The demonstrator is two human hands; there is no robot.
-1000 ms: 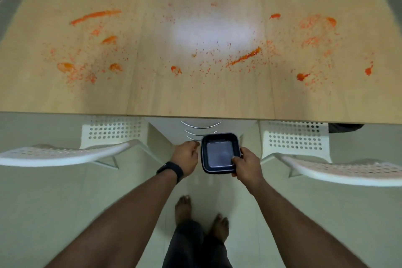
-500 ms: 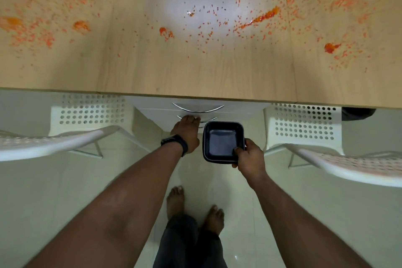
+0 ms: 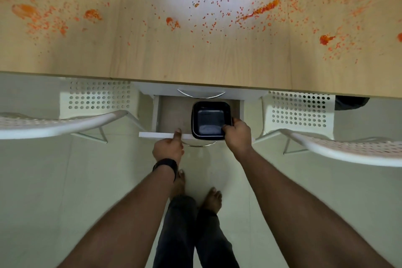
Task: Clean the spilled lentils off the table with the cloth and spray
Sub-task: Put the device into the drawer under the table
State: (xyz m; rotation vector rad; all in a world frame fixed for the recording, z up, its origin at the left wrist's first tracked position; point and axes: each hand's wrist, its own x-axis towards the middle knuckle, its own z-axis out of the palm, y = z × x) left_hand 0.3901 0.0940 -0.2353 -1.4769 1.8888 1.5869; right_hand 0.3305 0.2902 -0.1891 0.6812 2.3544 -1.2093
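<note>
Head view: right grip (image 3: 237, 135) pinches black tray (image 3: 210, 120) over open drawer (image 3: 171, 115); left grip (image 3: 168, 148) clasps drawer front; lentils (image 3: 208, 17) beyond.

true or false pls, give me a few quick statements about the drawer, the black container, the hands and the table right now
1. The drawer under the table is pulled open. True.
2. The right hand holds the black container by its corner. True.
3. The black container is full of lentils. False: it looks empty.
4. The left hand holds a cloth. False: it grips the drawer's front edge, and no cloth is in view.
5. Orange lentils lie scattered across the table. True.
6. A spray bottle stands on the table. False: none is visible.
</note>
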